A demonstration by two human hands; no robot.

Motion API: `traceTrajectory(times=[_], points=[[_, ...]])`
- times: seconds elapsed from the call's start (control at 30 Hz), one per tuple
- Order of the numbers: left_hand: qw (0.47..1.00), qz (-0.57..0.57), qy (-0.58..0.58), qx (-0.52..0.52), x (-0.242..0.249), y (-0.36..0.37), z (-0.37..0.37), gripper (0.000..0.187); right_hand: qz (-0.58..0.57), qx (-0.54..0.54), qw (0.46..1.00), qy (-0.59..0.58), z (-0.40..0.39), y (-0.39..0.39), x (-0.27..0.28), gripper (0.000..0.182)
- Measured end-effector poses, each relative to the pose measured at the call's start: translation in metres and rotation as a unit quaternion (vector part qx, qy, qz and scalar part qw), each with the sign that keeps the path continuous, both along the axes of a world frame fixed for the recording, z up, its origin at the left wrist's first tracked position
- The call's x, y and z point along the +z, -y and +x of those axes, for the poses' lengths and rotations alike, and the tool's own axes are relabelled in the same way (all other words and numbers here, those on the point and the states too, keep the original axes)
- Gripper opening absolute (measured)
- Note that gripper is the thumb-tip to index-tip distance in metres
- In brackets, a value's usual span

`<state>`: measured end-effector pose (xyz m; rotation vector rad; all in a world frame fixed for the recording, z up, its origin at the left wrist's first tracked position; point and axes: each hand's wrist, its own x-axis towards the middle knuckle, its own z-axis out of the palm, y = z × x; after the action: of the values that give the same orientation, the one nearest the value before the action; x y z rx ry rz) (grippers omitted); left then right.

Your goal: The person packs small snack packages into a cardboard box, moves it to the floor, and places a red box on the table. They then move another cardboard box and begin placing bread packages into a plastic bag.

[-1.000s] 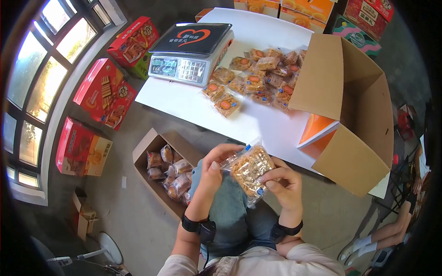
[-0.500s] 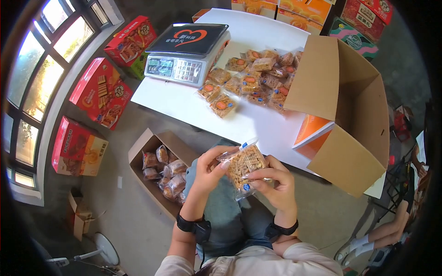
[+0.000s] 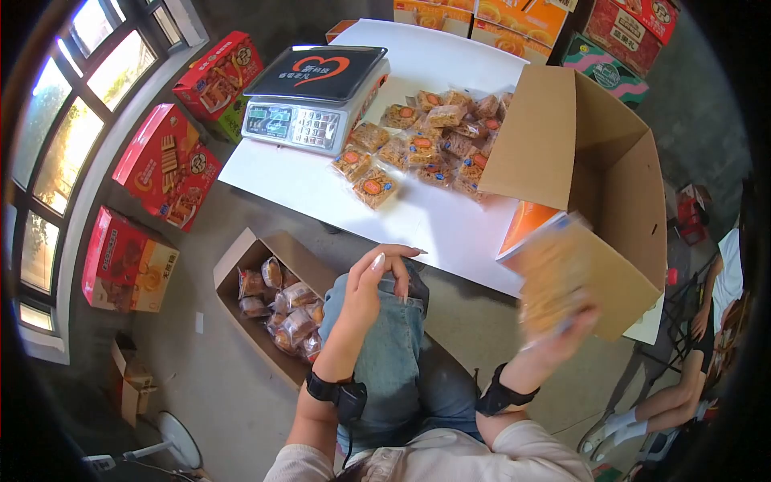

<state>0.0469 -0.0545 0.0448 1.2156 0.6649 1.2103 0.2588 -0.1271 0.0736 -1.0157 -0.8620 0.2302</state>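
Packaged snack [image 3: 552, 277], details blurred, in the grip of the right hand [image 3: 572, 333]; left hand [image 3: 371, 287] loosely open.

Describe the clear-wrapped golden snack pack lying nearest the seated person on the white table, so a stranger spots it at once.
On the white table, find the grey digital scale with a black top plate. Right of it in the view spreads a pile of clear-wrapped golden snack packs. The wanted pack shows an orange-red label and sits closer to the person than every other there.
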Motion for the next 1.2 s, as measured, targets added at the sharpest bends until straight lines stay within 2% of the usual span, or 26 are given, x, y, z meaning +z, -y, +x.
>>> traceTrajectory(times=[0.03, 0.07, 0.1, 0.17, 0.2, 0.27, 0.4, 0.47, 0.5, 0.57, 0.63, 0.7, 0.77, 0.83, 0.87, 0.93, 0.97, 1.03, 1.17, 1.2], points=[[1.000, 0.010, -0.003, -0.004, -0.001, 0.000, 0.000, 0.045, 0.035, 0.087, 0.988, -0.121, 0.013, -0.003, 0.008, 0.053], [1.000, 0.011, -0.003, -0.004, 0.000, 0.000, 0.000, 0.045, 0.068, 0.171, 0.953, -0.239, 0.026, -0.009, 0.018, 0.058], [1.000, 0.013, -0.006, -0.001, 0.000, 0.000, 0.000, 0.045, 0.068, 0.172, 0.953, -0.239, 0.032, -0.016, 0.028, 0.058], [1.000, 0.018, -0.010, 0.004, 0.002, 0.000, 0.001, 0.044, 0.057, 0.256, 0.948, -0.183, 0.039, -0.027, 0.043, 0.064], [1.000, 0.005, -0.020, 0.017, 0.002, 0.000, 0.001, 0.049, 0.058, 0.258, 0.947, -0.183, 0.034, -0.030, 0.047, 0.064], [0.999, -0.008, -0.031, 0.031, 0.004, 0.000, 0.001, 0.053, 0.032, 0.177, 0.974, -0.135, 0.020, -0.034, 0.053, 0.064], [0.998, -0.013, -0.034, 0.043, 0.003, 0.000, -0.001, 0.053, 0.016, 0.145, 0.982, -0.118, 0.017, -0.039, 0.040, 0.060], [0.998, -0.013, -0.040, 0.046, 0.001, -0.001, -0.003, 0.052, 0.044, 0.134, 0.989, -0.043, 0.017, -0.038, 0.023, 0.051], [0.997, -0.019, -0.044, 0.054, 0.001, -0.001, -0.004, 0.052, 0.044, 0.136, 0.989, -0.043, 0.011, -0.036, 0.017, 0.051], [0.996, -0.026, -0.048, 0.065, -0.001, -0.001, -0.005, 0.051, 0.038, 0.274, 0.961, 0.033, -0.008, -0.033, 0.008, 0.031], [0.994, -0.039, -0.010, 0.098, -0.004, -0.002, -0.006, 0.050, -0.041, 0.349, 0.928, 0.121, -0.022, -0.046, 0.004, 0.026], [0.994, -0.044, 0.016, 0.100, -0.006, -0.003, -0.010, 0.050, -0.112, 0.306, 0.918, 0.227, -0.033, -0.078, -0.012, 0.018], [0.993, -0.046, 0.043, 0.103, -0.008, -0.004, -0.012, 0.050, -0.129, 0.211, 0.923, 0.294, -0.045, -0.113, -0.034, 0.023], [0.994, -0.052, 0.025, 0.092, -0.008, -0.005, -0.014, 0.051, -0.149, 0.162, 0.904, 0.367, -0.045, -0.152, -0.054, 0.039], [0.994, -0.050, 0.027, 0.095, -0.006, -0.005, -0.014, 0.051, -0.146, 0.164, 0.903, 0.369, -0.046, -0.171, -0.060, 0.039], [0.994, -0.066, -0.006, 0.089, -0.003, -0.006, -0.014, 0.049, -0.153, 0.058, 0.877, 0.453, -0.049, -0.205, -0.070, 0.060], [0.994, -0.062, -0.006, 0.092, -0.004, -0.007, -0.016, 0.049, -0.149, 0.060, 0.877, 0.453, -0.050, -0.218, -0.078, 0.060], [0.994, -0.069, 0.026, 0.079, -0.008, -0.009, -0.019, 0.047, -0.212, -0.005, 0.820, 0.532, -0.051, -0.238, -0.089, 0.075], [0.993, -0.081, 0.015, 0.078, -0.007, -0.009, -0.022, 0.045, -0.245, 0.034, 0.805, 0.540, -0.044, -0.259, -0.118, 0.067], [0.994, -0.083, 0.017, 0.074, -0.008, -0.010, -0.024, 0.044, -0.233, 0.023, 0.809, 0.540, -0.045, -0.257, -0.119, 0.059]])
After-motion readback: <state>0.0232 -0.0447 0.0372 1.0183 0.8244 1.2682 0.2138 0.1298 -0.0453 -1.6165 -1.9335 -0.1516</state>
